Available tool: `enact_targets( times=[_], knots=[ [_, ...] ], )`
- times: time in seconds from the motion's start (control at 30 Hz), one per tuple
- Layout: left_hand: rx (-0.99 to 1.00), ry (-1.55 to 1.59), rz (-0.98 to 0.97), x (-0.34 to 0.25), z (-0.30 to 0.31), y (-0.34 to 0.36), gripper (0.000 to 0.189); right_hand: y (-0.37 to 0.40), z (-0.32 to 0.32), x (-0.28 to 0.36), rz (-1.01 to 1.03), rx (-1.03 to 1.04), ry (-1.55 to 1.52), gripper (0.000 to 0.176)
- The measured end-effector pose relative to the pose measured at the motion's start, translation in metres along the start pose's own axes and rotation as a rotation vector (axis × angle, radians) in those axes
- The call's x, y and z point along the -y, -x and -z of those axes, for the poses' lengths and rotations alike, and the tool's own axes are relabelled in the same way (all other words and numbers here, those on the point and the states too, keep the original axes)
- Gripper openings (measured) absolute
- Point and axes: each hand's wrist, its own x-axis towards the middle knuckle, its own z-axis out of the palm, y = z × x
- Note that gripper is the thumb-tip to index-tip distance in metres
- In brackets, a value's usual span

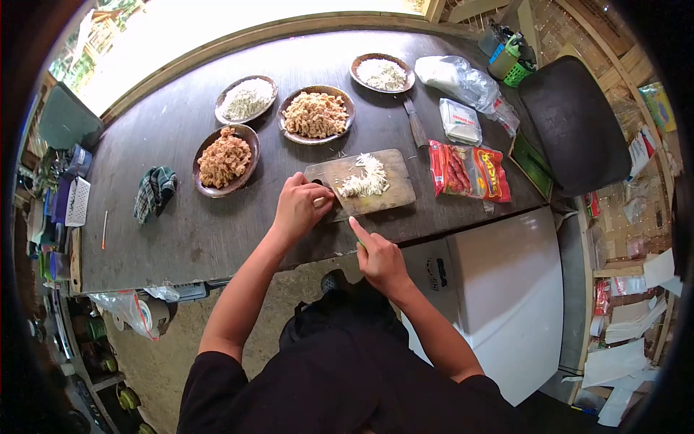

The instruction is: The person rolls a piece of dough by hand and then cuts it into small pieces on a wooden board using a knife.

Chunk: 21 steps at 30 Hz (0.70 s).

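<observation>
A wooden cutting board (401,189) lies near the table's front edge, with a heap of thin white strips (370,177) on it. My right hand (381,262) is closed around the handle of a knife (343,202), index finger stretched along its back. The blade points away from me over the board, just right of my left fingertips. My left hand (302,204) rests at the board's left end, its fingers curled and pressed together. What lies under those fingers is hidden.
Behind the board stand plates of brown chunks (315,116), reddish-brown pieces (225,160) and pale shreds (247,99). Another knife (416,124), a red food packet (470,172) and a plastic bag (463,79) lie right. A checked cloth (155,192) lies left; a chair (576,124) stands right.
</observation>
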Motion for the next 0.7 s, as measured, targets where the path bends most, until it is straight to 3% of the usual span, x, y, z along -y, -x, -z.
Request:
enact_targets(
  times=[0.7],
  knots=[
    [-0.036,-0.096,-0.012,-0.002,0.002,0.001,0.014,-0.002,-0.001,0.002,0.0,0.006,0.052,0.06]
  ],
)
